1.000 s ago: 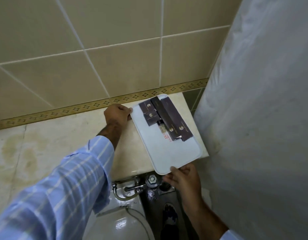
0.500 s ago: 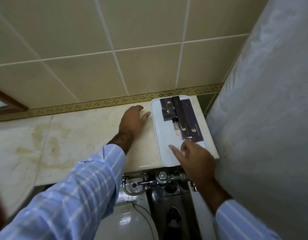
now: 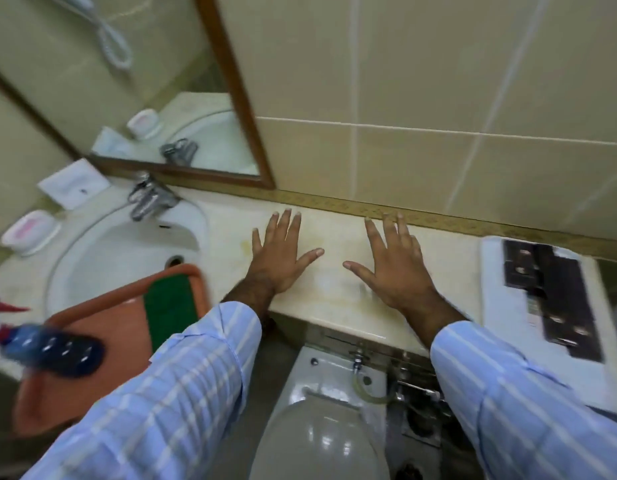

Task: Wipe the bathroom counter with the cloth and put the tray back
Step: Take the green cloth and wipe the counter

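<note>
Left hand (image 3: 281, 258): flat on worktop (image 3: 334, 292), grip released, empty.
Right hand (image 3: 395, 268): likewise spread, holding nothing.
Tray (image 3: 501, 306): set at right end, seemingly returned.

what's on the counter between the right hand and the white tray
Nothing: in the head view a bare strip of counter separates the right hand from the white tray.

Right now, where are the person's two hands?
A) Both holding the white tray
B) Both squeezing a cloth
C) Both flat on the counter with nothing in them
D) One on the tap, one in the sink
C: the left hand and the right hand lie spread, palms down, on the bare counter, while the white tray sits untouched at the far right.
</note>
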Demonstrator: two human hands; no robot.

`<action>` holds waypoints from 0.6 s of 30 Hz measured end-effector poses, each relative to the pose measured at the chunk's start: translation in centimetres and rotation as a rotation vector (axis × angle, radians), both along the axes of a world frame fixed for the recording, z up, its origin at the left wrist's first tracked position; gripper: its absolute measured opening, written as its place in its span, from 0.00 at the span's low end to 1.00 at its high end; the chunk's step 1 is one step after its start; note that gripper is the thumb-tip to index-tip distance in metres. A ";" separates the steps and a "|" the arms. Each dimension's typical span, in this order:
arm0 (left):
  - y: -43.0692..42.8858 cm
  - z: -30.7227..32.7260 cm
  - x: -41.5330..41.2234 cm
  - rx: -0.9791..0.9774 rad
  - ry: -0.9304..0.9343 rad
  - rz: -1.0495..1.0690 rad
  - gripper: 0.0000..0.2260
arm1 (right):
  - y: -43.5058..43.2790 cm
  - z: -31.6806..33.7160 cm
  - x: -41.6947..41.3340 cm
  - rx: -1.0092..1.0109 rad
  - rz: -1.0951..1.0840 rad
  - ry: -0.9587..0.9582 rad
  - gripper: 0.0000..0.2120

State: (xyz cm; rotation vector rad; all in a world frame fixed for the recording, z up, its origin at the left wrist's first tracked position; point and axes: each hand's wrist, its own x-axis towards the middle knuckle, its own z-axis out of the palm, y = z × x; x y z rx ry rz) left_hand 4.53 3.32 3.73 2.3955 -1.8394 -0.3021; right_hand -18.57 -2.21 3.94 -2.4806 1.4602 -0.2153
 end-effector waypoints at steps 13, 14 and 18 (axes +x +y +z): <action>16.1 -3.8 20.5 -0.044 -0.029 0.437 0.40 | 13.7 -2.3 25.9 0.056 0.576 0.059 0.35; 16.6 -4.6 20.9 -0.048 -0.008 0.465 0.39 | 14.6 -2.4 26.7 -0.015 0.589 0.118 0.28; 17.0 -7.1 21.9 -0.022 0.098 0.581 0.31 | 17.5 -3.5 28.7 -0.072 0.522 0.277 0.11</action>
